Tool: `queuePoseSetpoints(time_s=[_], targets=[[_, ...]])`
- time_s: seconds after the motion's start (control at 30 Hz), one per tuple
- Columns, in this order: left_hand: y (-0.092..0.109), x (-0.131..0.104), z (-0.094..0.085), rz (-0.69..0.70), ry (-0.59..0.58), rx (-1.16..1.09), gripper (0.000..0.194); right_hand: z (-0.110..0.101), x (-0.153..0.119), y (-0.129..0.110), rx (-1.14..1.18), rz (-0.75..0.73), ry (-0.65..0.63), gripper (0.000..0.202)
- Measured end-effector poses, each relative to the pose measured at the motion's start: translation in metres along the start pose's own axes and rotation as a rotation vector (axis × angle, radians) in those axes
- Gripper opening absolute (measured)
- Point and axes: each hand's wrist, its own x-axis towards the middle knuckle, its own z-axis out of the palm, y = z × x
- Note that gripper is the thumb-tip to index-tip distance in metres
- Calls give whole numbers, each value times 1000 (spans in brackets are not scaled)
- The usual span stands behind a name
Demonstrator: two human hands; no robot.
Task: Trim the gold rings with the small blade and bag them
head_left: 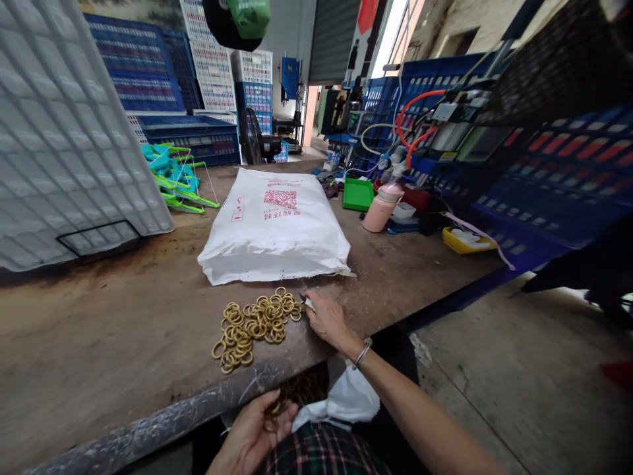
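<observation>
A loose pile of brass-coloured rings (267, 318) lies on the worktable close to its front edge. My right hand (326, 318) rests on the table just right of the pile, fingers closed around a small object (309, 303) with a white part and a dark tip; its kind is unclear. Below the table edge, my left hand (257, 425) is turned palm up with a few rings (271, 417) in its curled fingers. Beside it, in my lap, an opened white sack (346, 399) has more rings in its shadowed mouth.
A full white printed sack (277, 224) lies behind the pile. A grey-white crate (74, 145) stands at left, with green and teal plastic pieces (180, 178) behind it. A pink bottle (380, 210), green tray (358, 194) and yellow dish (467, 241) stand at right.
</observation>
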Motion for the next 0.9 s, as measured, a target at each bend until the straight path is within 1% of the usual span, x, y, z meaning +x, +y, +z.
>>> queuePoseSetpoints(time_s=[0.07, 0.13, 0.23, 0.4, 0.5, 0.6, 0.7, 0.77, 0.9], targets=[[-1, 1, 2, 3, -14, -44, 8, 1, 2, -1, -25, -7, -22, 28], [-2, 3, 2, 6, -33, -75, 15, 0, 2, -1, -48, -5, -29, 27], [-2, 7, 2, 15, -17, -88, 21, -2, 2, -1, -75, 11, -40, 24], [-3, 6, 0, 30, 5, -96, 18, -4, -1, 2, -113, 9, -19, 20], [-5, 5, -3, 44, -45, -70, 15, -3, -3, 5, -110, 14, -14, 19], [-6, 6, -6, 51, -83, -41, 11, -3, -4, 6, -54, 19, -15, 23], [-7, 9, -7, 53, -76, -49, 9, -5, -4, 7, 13, -57, -26, 30], [-8, 11, -7, 54, -72, -54, 7, -6, -3, 7, 17, -112, -54, 35], [-10, 11, -7, 76, -70, -44, 6, -6, 2, 7, -19, -159, -118, 33]])
